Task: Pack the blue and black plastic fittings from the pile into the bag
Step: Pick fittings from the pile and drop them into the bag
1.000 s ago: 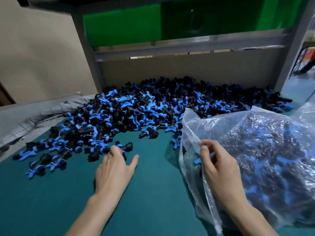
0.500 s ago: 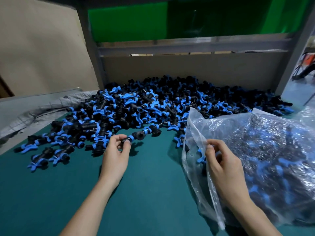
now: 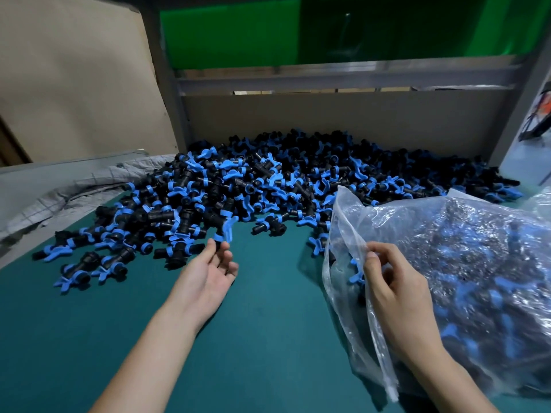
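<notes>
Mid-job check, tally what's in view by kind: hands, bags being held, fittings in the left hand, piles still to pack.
Hands: 2, left hand and right hand
Bag, edge pinched by the right hand: 1
Fitting held in the left hand: 1
Pile: 1, its fittings too many to count
Total: 5

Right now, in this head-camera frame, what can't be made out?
- Head view: how many fittings the bag holds; wrinkled, glaring plastic blurs them, and the right frame edge cuts it off.
- Head view: lower layers of the pile, covered by fittings on top.
- Head view: black body of the fitting the left hand pinches, behind its fingertips.
- Head view: orange and black object, cut off at the right edge.
</notes>
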The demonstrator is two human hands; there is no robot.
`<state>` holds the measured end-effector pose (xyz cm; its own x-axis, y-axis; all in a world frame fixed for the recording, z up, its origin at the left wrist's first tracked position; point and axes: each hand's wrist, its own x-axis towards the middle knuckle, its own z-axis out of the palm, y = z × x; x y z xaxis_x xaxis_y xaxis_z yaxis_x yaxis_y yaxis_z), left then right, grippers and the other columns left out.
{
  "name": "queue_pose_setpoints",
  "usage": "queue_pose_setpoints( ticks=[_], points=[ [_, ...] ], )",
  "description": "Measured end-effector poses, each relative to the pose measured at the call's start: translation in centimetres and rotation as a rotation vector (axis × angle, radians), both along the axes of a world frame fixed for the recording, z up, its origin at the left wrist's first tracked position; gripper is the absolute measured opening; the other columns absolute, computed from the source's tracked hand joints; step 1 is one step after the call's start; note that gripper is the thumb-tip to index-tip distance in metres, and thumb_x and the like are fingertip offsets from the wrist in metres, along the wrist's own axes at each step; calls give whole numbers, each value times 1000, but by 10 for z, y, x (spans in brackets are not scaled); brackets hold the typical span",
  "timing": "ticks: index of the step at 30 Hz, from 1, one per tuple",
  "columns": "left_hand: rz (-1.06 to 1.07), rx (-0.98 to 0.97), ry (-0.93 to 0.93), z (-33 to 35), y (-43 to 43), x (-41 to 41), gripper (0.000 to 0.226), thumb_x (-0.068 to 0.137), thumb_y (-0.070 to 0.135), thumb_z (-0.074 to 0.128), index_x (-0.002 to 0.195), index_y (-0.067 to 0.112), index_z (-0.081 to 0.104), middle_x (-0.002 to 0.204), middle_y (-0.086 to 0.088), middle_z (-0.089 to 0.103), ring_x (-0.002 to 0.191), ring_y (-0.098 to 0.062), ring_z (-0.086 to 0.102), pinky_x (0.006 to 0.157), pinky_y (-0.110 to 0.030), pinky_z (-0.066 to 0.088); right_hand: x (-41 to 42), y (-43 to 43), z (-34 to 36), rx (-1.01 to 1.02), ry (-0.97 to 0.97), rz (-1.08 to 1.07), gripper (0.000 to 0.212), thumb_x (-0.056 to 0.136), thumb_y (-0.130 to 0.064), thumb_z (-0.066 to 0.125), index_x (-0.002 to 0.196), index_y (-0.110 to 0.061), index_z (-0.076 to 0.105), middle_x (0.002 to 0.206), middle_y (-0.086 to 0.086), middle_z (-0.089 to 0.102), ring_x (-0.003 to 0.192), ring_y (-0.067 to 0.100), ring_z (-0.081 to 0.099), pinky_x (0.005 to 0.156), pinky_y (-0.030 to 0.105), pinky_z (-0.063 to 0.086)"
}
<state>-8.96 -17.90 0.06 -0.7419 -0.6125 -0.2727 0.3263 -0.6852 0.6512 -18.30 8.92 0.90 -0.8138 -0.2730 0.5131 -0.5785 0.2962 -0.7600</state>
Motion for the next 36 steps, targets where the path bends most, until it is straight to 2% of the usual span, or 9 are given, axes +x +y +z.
queue_pose_setpoints(
  ticks=[7, 11, 17, 19, 22, 24, 27, 32, 36],
  points=[
    [-92, 206, 127, 3, 0, 8, 26, 103, 21, 36, 87, 14, 56, 65, 5, 46, 56, -11, 40, 66, -24, 34, 0, 2, -1, 5, 9, 13, 11, 98, -31, 50, 96, -37, 60, 63, -2, 56, 49, 14, 47, 47, 23, 35],
    [-113, 244, 177, 5, 4, 11, 26, 100, 19, 35, 84, 16, 55, 64, 7, 38, 55, -11, 35, 67, -25, 32, 0, 1, -1, 14, 12, 18, 11, 98, -32, 50, 96, -37, 60, 63, -1, 57, 48, 13, 46, 46, 22, 33],
    [-121, 221, 156, 5, 2, 12, 26, 101, 20, 34, 85, 16, 55, 65, 8, 40, 56, -11, 36, 66, -25, 32, 0, 1, -1, 24, 28, 14, 11, 98, -31, 50, 97, -37, 59, 63, -1, 56, 48, 14, 47, 47, 27, 35],
    [-112, 87, 101, 5, 3, 10, 25, 103, 22, 36, 89, 16, 56, 66, 7, 43, 57, -10, 39, 65, -25, 33, 0, 1, -1, 15, 25, 18, 12, 99, -30, 51, 96, -38, 59, 61, 0, 56, 48, 15, 47, 47, 27, 36],
    [-29, -378, -64, 5, 13, 5, 21, 105, 25, 41, 95, 13, 56, 71, 4, 55, 61, -9, 47, 61, -25, 40, 0, 0, 0, 6, 20, 14, 11, 99, -30, 51, 97, -35, 61, 59, 1, 55, 49, 16, 48, 49, 32, 39],
    [-1, -666, -132, 5, 23, 4, 15, 101, 23, 48, 98, 12, 57, 77, 2, 61, 65, -8, 53, 60, -23, 45, 0, 0, 0, -1, 15, 13, 11, 99, -29, 51, 96, -36, 60, 59, 0, 55, 49, 14, 48, 49, 27, 38],
    [-56, -942, -167, 1, 42, 4, 7, 98, 14, 53, 102, 16, 59, 75, 6, 65, 67, -5, 56, 59, -18, 47, 2, 0, 1, -31, 16, 25, 11, 99, -31, 50, 98, -35, 60, 59, -4, 54, 49, 11, 46, 48, 24, 35],
    [-256, -1129, -186, -2, 89, -5, 14, 96, 25, 58, 90, 13, 63, 68, 7, 65, 63, -4, 56, 62, -16, 45, 8, -1, 12, -132, 110, 42, 16, 99, -41, 45, 102, -35, 60, 59, -6, 52, 47, 11, 45, 46, 19, 32],
    [-340, -1218, -216, 11, 123, -32, 22, 96, 34, 59, 86, 15, 64, 65, 7, 64, 61, -4, 54, 62, -22, 43, 15, 0, 19, -151, 241, 41, 20, 98, -36, 46, 108, -30, 62, 69, -26, 53, 50, 4, 47, 53, 7, 31]
  ],
)
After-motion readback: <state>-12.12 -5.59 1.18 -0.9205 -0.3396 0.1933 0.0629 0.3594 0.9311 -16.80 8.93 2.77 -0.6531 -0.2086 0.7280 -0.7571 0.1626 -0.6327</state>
